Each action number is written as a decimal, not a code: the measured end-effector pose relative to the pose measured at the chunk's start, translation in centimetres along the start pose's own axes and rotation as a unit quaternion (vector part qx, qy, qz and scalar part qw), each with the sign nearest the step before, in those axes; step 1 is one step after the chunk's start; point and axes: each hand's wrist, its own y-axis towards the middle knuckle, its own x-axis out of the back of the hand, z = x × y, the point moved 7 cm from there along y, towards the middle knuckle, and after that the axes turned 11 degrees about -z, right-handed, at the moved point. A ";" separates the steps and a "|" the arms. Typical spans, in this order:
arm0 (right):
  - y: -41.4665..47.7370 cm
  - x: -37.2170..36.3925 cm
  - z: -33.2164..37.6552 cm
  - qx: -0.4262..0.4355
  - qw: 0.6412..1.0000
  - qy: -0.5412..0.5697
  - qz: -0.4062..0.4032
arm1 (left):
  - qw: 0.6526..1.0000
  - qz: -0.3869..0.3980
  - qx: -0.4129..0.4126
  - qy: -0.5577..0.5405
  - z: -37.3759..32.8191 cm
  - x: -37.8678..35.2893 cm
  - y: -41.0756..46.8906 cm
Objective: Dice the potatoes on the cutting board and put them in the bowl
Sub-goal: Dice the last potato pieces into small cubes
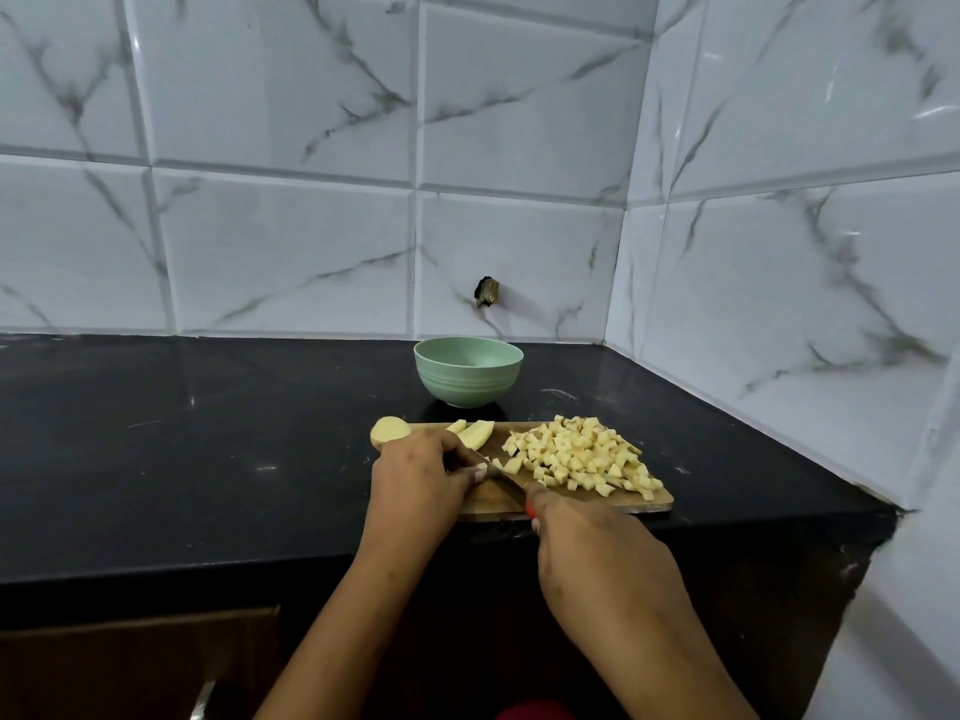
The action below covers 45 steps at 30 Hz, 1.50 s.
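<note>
Potato dice [582, 454] lay heaped on the far right part of the wooden cutting board [491, 498], just beyond the right hand [587, 553] and a little to its right. That hand was wrapped firmly around the red handle of a knife [504, 478], and the blade ran forward and leftward from it, low over the board, toward the fingertips of the left hand [421, 475]. The left hand sat on the board's left side with its fingers curled down next to the blade. It probably pinned a piece of potato there, but the hand covered the spot and I could not tell whether it held anything. Just past its knuckles lay two pale potato wedges [475, 433], and off its far left side a potato half [389, 431] rested at the board's corner. Farther beyond the left hand, near the board's back edge, a green bowl [467, 371] stood upright on the black counter [208, 433]. Behind the bowl rose a marbled white tiled wall [285, 226].
</note>
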 end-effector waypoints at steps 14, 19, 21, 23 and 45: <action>-0.1 -0.3 0.5 0.014 1.000 0.016 0.015 | 0.998 0.052 0.012 -0.015 0.2 0.1 0.1; 0.3 0.2 0.3 0.006 1.000 0.016 -0.012 | 0.999 0.023 0.030 -0.015 0.3 0.6 -0.2; 0.1 0.7 -0.1 -0.004 1.000 0.017 -0.009 | 0.999 0.018 0.033 -0.009 0.3 0.7 -0.2; -0.1 1.1 -0.1 0.001 1.000 0.025 -0.007 | 0.999 0.023 0.034 -0.006 0.3 0.6 -0.2; 1.8 1.3 -6.0 -0.118 0.976 0.172 0.063 | 0.996 0.082 -0.014 0.008 -1.0 -2.3 1.6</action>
